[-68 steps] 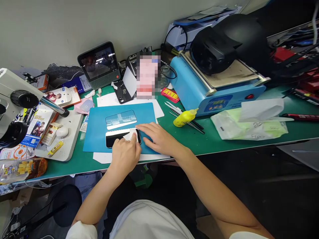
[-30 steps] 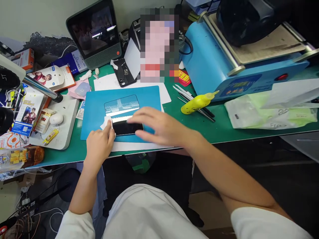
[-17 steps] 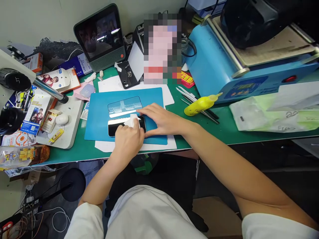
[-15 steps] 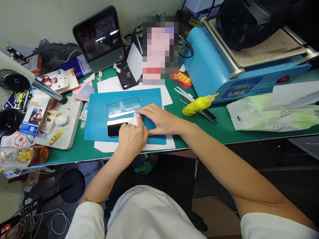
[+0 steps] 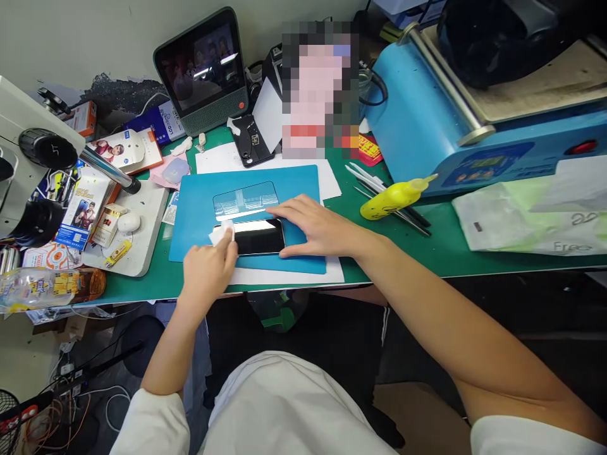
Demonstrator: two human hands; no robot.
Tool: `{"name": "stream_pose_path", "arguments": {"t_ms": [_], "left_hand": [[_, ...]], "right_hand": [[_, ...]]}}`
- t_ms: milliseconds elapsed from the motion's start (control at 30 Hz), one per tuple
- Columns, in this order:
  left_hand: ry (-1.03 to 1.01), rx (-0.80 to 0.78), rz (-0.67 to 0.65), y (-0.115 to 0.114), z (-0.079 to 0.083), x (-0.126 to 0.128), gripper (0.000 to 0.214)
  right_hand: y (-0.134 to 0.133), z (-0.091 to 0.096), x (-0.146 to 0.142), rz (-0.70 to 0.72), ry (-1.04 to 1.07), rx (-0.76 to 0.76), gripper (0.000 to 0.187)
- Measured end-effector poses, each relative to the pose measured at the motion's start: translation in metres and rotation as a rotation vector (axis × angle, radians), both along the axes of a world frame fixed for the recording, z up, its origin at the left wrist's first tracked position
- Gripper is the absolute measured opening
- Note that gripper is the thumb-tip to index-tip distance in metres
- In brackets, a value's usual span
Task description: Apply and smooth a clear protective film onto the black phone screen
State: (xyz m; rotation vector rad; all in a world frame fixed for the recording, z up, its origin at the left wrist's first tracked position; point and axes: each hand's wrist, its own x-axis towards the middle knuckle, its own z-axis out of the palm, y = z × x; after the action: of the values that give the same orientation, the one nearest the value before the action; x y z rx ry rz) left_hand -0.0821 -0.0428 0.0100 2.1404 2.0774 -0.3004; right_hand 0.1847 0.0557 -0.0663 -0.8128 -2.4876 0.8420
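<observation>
A phone (image 5: 260,239) lies screen up on a blue mat (image 5: 190,215), its black glass reflecting light. My left hand (image 5: 208,265) pinches a small white wipe (image 5: 222,234) and presses it on the phone's left end. At the right end, my right hand (image 5: 315,229) is spread, with the thumb by the near corner and the fingers by the far one; nothing is gripped in it. Just beyond the phone rests a clear screen protector (image 5: 245,200) with a dark outline, and the right fingertips come close to its lower right corner.
A yellow squeeze bottle (image 5: 393,201) and tweezers lie to the right, before a blue machine (image 5: 427,120). Behind the mat are a black phone case (image 5: 253,142) and a smart display (image 5: 203,69). A microscope (image 5: 47,151) stands left, near a plastic bottle (image 5: 47,287).
My left hand has slid the wipe from the phone's right end to its left end, uncovering the screen. The right hand stays at the right end. The view has shifted slightly.
</observation>
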Motion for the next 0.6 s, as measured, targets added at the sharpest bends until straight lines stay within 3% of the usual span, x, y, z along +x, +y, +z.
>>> {"name": "stream_pose_path", "arguments": {"t_ms": [167,367,600], "left_hand": [[-0.040,0.012,0.091,0.004,0.004,-0.027,0.052],[-0.076,-0.035,0.136,0.004,0.006,-0.032,0.053],[-0.092,-0.025,0.144,-0.014,0.003,-0.036,0.053]], "right_hand": [[0.000,0.000,0.000,-0.009,-0.017,-0.018,0.099],[0.001,0.002,0.000,0.004,-0.046,-0.051,0.103],[0.002,0.002,0.001,-0.004,-0.032,-0.038,0.099]]}}
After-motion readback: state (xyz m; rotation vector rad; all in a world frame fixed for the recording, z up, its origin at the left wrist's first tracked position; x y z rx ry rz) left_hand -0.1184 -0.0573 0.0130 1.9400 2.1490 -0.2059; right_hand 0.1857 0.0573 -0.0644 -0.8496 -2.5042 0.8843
